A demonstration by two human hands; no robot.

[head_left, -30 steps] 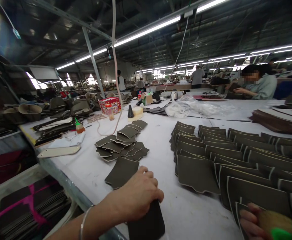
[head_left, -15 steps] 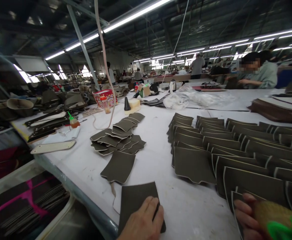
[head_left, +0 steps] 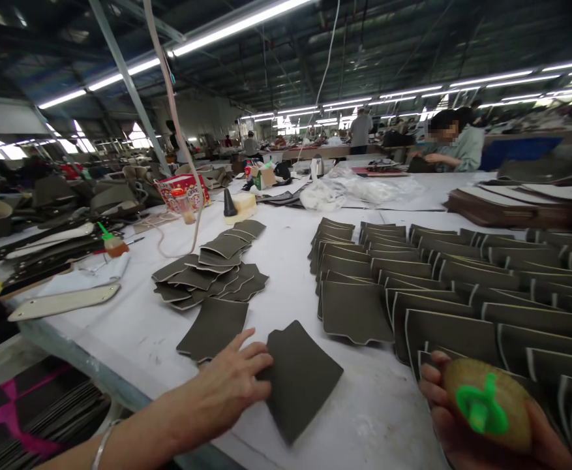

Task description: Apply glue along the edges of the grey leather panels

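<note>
My left hand (head_left: 231,378) has its fingers spread at the left edge of a dark olive panel (head_left: 305,382), which looks like leather and lies turned at an angle on the table. Whether the fingertips touch the panel, I cannot tell. Partly behind that hand is another dark panel (head_left: 214,326). In my right hand (head_left: 436,391) is a squeeze bottle (head_left: 513,418) of brownish colour with a bright green cap towards me. Its fingers wrap round the bottle, above the front of the overlapping rows of panels (head_left: 447,333).
A loose heap of panels (head_left: 207,274) lies left of the middle. Behind it are a black cone (head_left: 229,203), a red patterned container (head_left: 188,189) and a hanging hose (head_left: 178,117). Another green-tipped bottle (head_left: 115,247) stands far left. Across the table a person (head_left: 466,147) works.
The panel by my left hand has turned and moved farther onto the table. That hand has shifted from on top of it to its left edge. The bottle's green cap now shows clearly.
</note>
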